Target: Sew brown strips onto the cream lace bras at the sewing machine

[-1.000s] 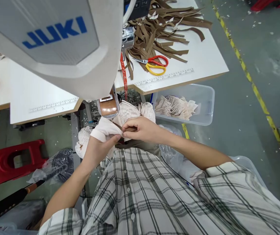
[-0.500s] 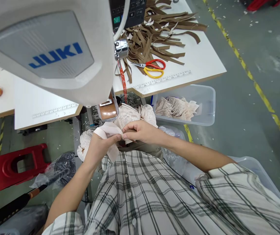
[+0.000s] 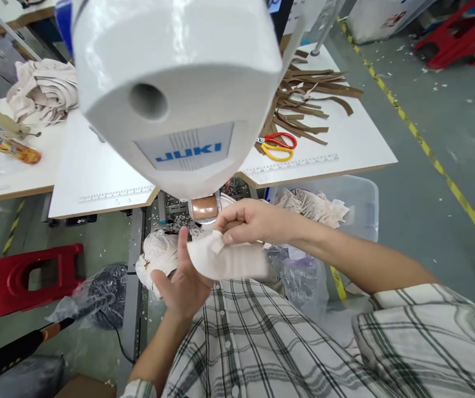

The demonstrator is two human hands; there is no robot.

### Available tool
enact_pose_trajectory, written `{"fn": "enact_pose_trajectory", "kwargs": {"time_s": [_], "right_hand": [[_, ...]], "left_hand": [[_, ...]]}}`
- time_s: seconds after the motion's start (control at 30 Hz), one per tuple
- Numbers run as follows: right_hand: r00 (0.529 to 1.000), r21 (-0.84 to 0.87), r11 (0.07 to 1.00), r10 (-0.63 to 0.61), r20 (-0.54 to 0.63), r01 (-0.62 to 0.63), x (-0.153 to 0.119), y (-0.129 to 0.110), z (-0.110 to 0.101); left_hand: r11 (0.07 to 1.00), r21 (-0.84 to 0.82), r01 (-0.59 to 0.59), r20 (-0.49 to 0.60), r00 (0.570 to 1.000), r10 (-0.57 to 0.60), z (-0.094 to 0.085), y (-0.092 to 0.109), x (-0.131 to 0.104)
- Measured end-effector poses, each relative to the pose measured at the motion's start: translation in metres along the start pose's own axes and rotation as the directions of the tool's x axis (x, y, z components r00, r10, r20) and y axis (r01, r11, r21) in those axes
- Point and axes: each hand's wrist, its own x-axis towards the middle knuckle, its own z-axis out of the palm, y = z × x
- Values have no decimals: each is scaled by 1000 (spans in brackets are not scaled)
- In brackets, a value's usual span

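Observation:
Pinched between the thumb and fingers of my right hand [image 3: 248,221] is a cream fabric piece [image 3: 224,258], its free end smeared by motion. My left hand [image 3: 185,284] is open beside it, thumb and fingers spread; the fabric covers part of that hand. Whether the two touch I cannot tell. White lace fabric [image 3: 158,255] bunches in front of my lap, behind my left hand. Just beyond my hands is the lower part of a white JUKI sewing machine [image 3: 193,149], with a brown, shiny-covered part [image 3: 204,208] under its head.
Red-and-yellow scissors [image 3: 278,146] lie by brown strips [image 3: 303,105] on the white table [image 3: 357,141]. A clear bin [image 3: 365,207] holds cream fabric pieces below the table edge. A red stool [image 3: 25,282] stands at left; folded cream fabric [image 3: 44,91] is piled at back left.
My left hand has let go of the cream fabric and spread open. My right hand has kept hold of it and swung it sideways. The head view has tilted up.

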Motion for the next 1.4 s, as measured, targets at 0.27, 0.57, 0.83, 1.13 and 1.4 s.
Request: {"fn": "enact_pose_trajectory", "kwargs": {"time_s": [0.27, 0.57, 0.83, 1.13, 1.4], "right_hand": [[977, -799, 601, -177, -117, 13, 28, -39, -12], [971, -854, 521, -193, -138, -18, 31, -36, -12], [937, -812, 581, -309, -163, 50, 24, -19, -15], [728, -816, 548, -634, -262, 184, 23, 27, -15], [733, -842, 511, -637, -236, 173, 21, 16, -16]], "left_hand": [[374, 733, -569, 372, 795, 480, -33, 41, 34], [-192, 796, -575, 599, 794, 105, -64, 46, 86], [-282, 680, -677, 729, 667, 154, -49, 48, 83], [-438, 721, -537, 670, 703, 241, -20, 45, 63], [-674, 699, -239, 571, 754, 325, 4, 18, 45]]}}
